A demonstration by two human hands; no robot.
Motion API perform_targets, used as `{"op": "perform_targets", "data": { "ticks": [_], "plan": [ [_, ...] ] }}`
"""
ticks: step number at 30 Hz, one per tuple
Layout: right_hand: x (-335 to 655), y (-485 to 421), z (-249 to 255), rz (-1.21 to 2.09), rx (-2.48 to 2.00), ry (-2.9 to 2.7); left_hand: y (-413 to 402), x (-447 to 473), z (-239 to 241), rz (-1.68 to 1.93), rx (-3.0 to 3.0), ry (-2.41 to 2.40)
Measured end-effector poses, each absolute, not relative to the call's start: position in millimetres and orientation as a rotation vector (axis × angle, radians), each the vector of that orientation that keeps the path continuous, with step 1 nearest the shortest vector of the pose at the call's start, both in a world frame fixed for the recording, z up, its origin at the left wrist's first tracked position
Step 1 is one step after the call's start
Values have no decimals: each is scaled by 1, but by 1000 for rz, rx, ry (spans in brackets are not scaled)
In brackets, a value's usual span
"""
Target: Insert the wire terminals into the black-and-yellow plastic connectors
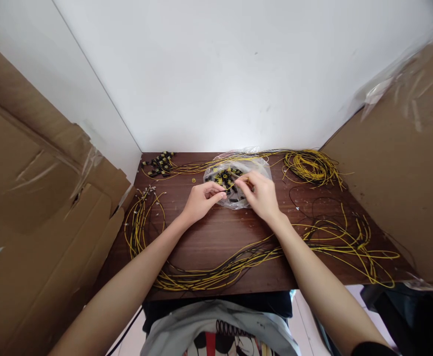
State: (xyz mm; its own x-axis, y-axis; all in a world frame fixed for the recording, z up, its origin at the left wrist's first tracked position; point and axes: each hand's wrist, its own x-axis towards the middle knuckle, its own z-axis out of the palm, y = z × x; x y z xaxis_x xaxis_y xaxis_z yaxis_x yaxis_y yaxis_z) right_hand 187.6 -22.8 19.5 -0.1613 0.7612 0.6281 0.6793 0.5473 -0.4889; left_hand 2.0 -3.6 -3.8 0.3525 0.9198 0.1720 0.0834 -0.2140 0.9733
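Watching the head feed, both hands were parked right over the clear plastic bag (235,170) of small black-and-yellow connectors (224,177) near the back middle of the dark wooden table (216,237). The left hand (201,200) had its fingers pinched narrow, thumb against fingertips, on what looked like one of the connectors — too small for me to say exactly how it sat in there. The right hand (261,195) was closed the same way on the end of a thin yellow wire (238,182), fingertips pointing left toward the other hand.

The bit that mattered: the wire's tip ran roughly left-right between the two pinches, so its long axis pointed straight at the left fingertips, and the two sets of fingertips were nearly touching just above the bag. Neither hand was really nearer — they met in the middle.

Around them, a coil of yellow wires (311,167) sat at the far right, a row of finished connector ends (160,163) at the far left, and long loose wire bundles (216,274) draped along the near edge.
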Motion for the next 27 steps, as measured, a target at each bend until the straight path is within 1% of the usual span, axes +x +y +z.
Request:
{"op": "perform_targets", "data": {
  "ticks": [4, 9, 17, 23, 27],
  "plan": [
    [190, -23, 24, 97, -1167, -1759, -3, 2, -5, 1015, 1577, 925],
    [186, -23, 20, 202, -1090, -1994, -3, 2, -6, 1017, 1597, 907],
    [184, -21, 15, 208, -1102, -2125, -2, 1, -7, 1005, 1634, 909],
    [191, -21, 19, 117, -1192, -1961, -4, 2, -4, 1019, 1603, 915],
    [190, -21, 19, 155, -1151, -1970, -3, 2, -4, 1013, 1620, 923]
  ]
}}
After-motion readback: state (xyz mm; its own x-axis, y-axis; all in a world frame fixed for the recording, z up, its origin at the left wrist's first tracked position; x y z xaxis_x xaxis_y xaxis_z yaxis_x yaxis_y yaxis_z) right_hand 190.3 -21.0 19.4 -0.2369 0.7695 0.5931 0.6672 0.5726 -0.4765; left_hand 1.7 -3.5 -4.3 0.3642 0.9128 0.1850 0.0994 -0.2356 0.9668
